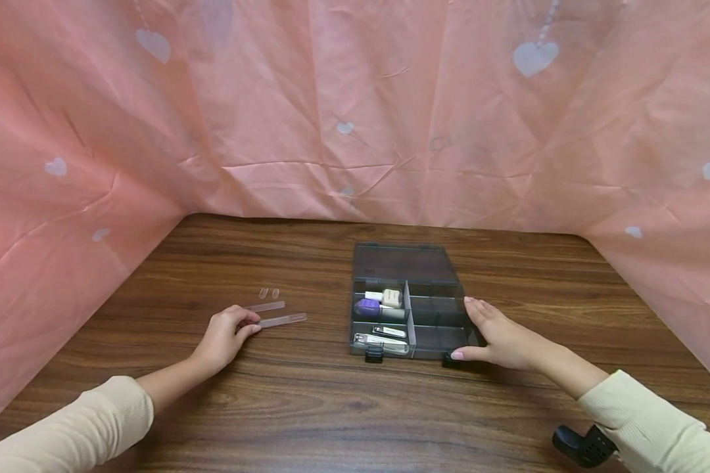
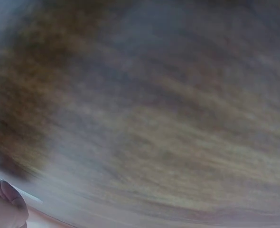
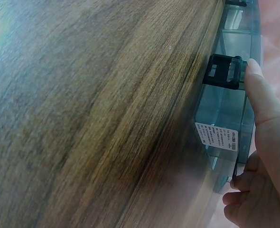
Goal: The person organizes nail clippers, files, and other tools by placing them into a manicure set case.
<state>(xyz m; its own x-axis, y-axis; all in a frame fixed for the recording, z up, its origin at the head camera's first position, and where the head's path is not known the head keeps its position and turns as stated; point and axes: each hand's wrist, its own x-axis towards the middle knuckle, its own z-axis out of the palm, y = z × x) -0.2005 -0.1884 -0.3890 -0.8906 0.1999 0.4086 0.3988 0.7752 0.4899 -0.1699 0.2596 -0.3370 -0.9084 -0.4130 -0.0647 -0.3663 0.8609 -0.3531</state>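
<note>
On the brown table (image 1: 331,414), a smoky, see-through box (image 1: 440,337) lies open, polish bottles (image 1: 368,307) and clippers (image 1: 381,341) in its left compartments. The right hand (image 1: 499,334) grips its right side, thumb at a black latch (image 3: 223,71). Left of it, the left hand (image 1: 225,336) pinches a slim, clear strip (image 1: 285,320).

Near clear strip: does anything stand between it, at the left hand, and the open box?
Nothing visible: in the head view only tabletop lies between the near clear strip, at the left hand, and the open box. The lid is folded back, out of that gap.
</note>
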